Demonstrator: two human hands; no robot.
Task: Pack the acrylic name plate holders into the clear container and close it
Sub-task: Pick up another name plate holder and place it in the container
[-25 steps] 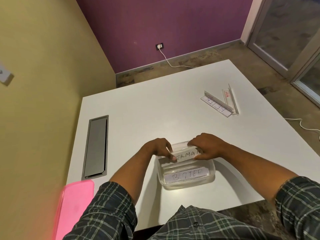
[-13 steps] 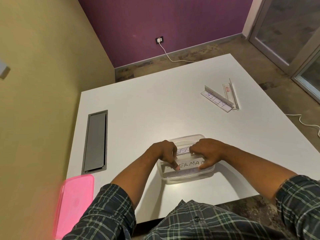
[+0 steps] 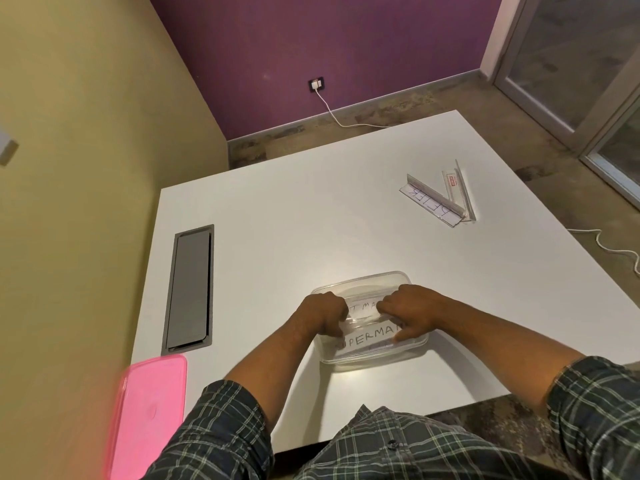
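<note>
A clear container (image 3: 360, 284) stands open near the white table's front edge. Inside it lies an acrylic name plate holder reading SUPERMAN (image 3: 369, 336), with another holder (image 3: 363, 306) behind it. My left hand (image 3: 323, 315) grips the SUPERMAN holder's left end with curled fingers. My right hand (image 3: 407, 311) grips its right end, one finger pressing down on the card. Two more holders (image 3: 438, 199) lie loose in a V shape at the table's far right. A pink lid (image 3: 149, 414) lies at the front left corner.
A grey cable hatch (image 3: 190, 289) is set into the white table (image 3: 311, 220) at the left. A yellow wall runs close along the left side. White cables lie on the floor beyond the far and right edges.
Both hands lowered the SUPERMAN holder from the container's rim down inside it, over the holder that lay at the front. The view shifted a little.
</note>
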